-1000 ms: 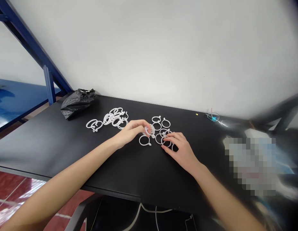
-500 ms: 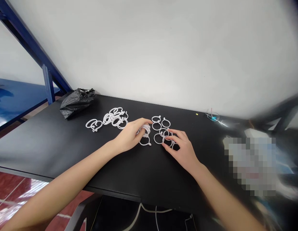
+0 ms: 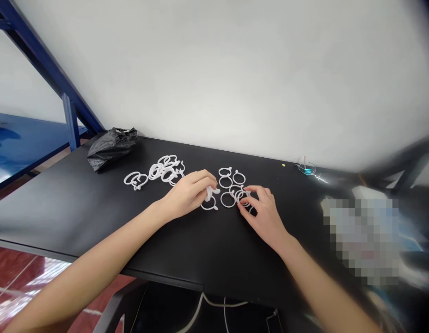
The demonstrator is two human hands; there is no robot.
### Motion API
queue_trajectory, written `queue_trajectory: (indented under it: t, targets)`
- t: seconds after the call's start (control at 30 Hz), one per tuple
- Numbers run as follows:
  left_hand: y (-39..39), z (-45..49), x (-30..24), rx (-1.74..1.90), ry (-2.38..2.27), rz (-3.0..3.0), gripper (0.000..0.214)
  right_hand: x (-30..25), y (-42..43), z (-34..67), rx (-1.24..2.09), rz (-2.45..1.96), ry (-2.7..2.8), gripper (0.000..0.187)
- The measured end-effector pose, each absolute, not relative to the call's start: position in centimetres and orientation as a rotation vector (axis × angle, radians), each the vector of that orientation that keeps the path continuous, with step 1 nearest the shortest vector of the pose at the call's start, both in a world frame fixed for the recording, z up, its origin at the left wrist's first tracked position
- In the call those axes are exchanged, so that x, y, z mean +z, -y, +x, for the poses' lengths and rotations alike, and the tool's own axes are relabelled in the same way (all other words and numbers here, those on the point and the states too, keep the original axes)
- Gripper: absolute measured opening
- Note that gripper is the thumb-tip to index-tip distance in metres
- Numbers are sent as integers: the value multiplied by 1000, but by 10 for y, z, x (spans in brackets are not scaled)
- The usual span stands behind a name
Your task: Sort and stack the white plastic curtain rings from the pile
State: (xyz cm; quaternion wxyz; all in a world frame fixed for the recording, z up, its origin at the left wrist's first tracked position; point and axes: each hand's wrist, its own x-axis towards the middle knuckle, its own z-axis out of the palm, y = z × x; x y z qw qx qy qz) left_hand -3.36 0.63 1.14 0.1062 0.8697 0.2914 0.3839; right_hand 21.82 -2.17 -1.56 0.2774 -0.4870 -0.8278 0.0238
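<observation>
Several white plastic rings (image 3: 231,178) lie loose on a black table (image 3: 79,208), just beyond my hands. My left hand (image 3: 188,194) is curled around a white ring (image 3: 211,190), its fingers closed on it above another ring lying flat. My right hand (image 3: 265,212) pinches a white ring (image 3: 242,195) at the near edge of the loose group, thumb and forefinger pressed on it. The two hands are about a hand's width apart.
A heap of white rings (image 3: 166,169) and a single pair (image 3: 135,179) lie to the left. A crumpled black plastic bag (image 3: 110,144) sits at the table's far left. A blue metal frame (image 3: 67,104) stands behind it. A small clear item (image 3: 307,169) lies far right.
My left hand has drawn its fingers in tighter around its ring and lowered it toward the table. My right hand has shifted slightly and now pinches a ring at the group's edge.
</observation>
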Motion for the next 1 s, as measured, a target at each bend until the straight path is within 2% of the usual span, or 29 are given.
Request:
queue_trajectory:
  t: [0.23,0.47,0.6,0.67,0.8,0.9,1.0]
  targets:
    - [-1,-31,20,1077,-898,2220,20,-17,21,219,16,-1340,2231,9]
    - [-1,-31,20,1068,-889,2286,22,-18,19,218,10,-1301,2145,11]
    - [-3,-30,20,1150,-796,2171,6,-21,15,215,-46,-1301,2136,11]
    - [-4,-30,20,1137,-799,2067,21,-24,13,215,-38,-1324,2188,11]
    - [-7,-35,22,874,-896,1978,36,-26,10,216,-18,-1340,2252,12]
    - [-9,-40,21,557,-982,2048,32,-23,11,218,-2,-1341,2282,14]
    - [-13,-44,15,447,-1085,2127,25,-19,14,220,32,-1335,2288,15]
